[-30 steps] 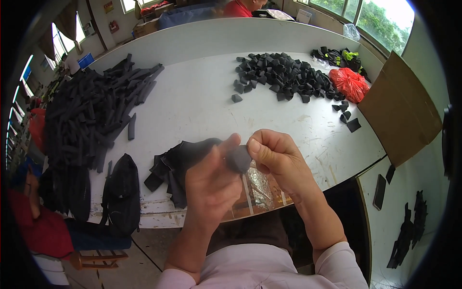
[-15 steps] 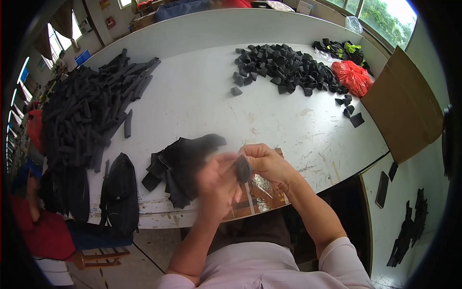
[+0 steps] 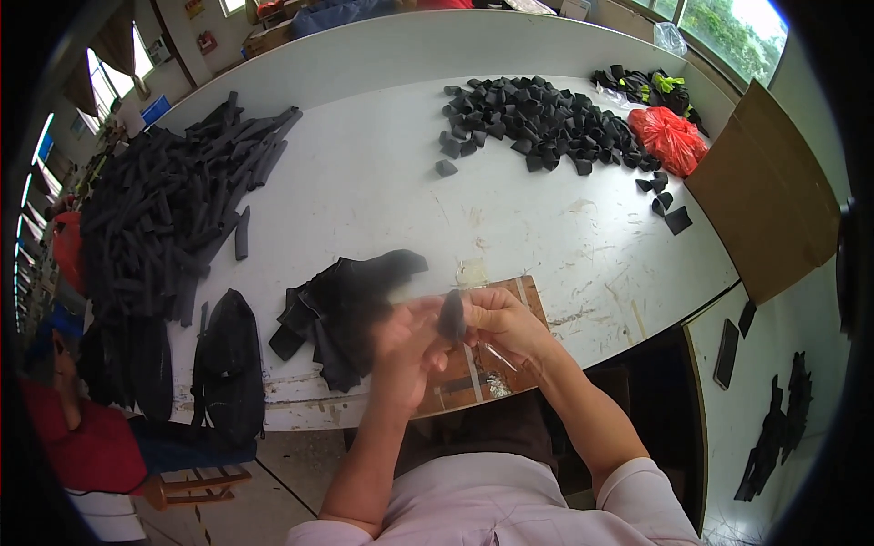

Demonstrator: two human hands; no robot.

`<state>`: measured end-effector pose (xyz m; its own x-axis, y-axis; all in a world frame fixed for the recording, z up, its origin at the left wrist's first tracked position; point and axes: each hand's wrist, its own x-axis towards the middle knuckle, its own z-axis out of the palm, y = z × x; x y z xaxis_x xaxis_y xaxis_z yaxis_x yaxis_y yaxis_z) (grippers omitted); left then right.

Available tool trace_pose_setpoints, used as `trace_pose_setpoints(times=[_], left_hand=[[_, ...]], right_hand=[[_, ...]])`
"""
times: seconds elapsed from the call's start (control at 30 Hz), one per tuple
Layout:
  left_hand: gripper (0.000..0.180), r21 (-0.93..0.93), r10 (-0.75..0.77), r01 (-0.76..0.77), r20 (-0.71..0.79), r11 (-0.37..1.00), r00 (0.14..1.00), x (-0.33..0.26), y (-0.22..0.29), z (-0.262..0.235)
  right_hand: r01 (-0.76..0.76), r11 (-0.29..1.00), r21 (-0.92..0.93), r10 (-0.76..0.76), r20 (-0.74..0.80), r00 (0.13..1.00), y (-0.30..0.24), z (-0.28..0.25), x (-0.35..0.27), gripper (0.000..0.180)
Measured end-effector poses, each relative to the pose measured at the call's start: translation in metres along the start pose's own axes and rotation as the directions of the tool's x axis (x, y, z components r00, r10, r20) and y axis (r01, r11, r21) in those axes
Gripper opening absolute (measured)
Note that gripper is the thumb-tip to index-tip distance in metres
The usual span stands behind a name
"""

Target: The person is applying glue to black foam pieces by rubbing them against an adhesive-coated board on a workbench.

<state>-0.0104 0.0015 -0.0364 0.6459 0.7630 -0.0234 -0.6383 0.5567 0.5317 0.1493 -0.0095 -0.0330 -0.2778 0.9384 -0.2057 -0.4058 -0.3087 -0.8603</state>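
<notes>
A small black curved piece (image 3: 452,316), perhaps fabric or foam, is held upright between my hands. My right hand (image 3: 507,325) pinches its right side, with thumb and fingers closed. On the other side, my left hand (image 3: 401,350) is close against the piece. Its fingers are smeared by motion, so their grip does not show. Below my hands lies a brown board (image 3: 460,391) with strips of tape, at the table's near edge. A thin, shiny rod (image 3: 498,357) shows under my right hand; whether it is held I cannot tell. Left of my hands lies a stack of flat black pieces (image 3: 332,314).
Long black strips (image 3: 173,200) are heaped at the left. Many short black loops (image 3: 546,123) lie at the far right beside a red plastic bag (image 3: 669,141). A cardboard sheet (image 3: 765,196) stands on the right edge. A black bag (image 3: 228,369) rests at the near left.
The black piece has turned to a narrower, more upright view between my hands. My right hand has shifted slightly down, its fingers lower around the piece. My left hand stays beside it, still blurred.
</notes>
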Motion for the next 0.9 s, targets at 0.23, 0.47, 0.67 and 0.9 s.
trace_pose_setpoints(times=[0.23, 0.47, 0.67, 0.9], left_hand=[[0.016, 0.842, 0.505, -0.431, 0.230, 0.326, 0.832, 0.004, 0.017, 0.032], [0.011, 0.452, 0.628, -0.542, -0.054, 0.708, 0.776, -0.008, 0.011, 0.041], [0.015, 0.406, 0.413, -0.365, -0.034, 0.838, 0.910, 0.009, 0.003, 0.034], [0.009, 0.947, 0.151, -0.177, 0.140, 0.268, 0.979, 0.024, 0.016, 0.036]], right_hand=[[0.241, 0.848, -0.473, -0.336, -0.125, 0.934, -0.012, 0.012, -0.014, 0.023], [0.287, -0.253, -0.924, -0.399, 0.371, 0.839, -0.060, 0.036, -0.028, 0.024], [0.260, 0.004, -0.966, -0.417, 0.234, 0.878, -0.007, 0.003, -0.019, 0.025], [0.315, 0.536, -0.784, -0.391, 0.100, 0.915, 0.008, -0.007, -0.019, 0.012]])
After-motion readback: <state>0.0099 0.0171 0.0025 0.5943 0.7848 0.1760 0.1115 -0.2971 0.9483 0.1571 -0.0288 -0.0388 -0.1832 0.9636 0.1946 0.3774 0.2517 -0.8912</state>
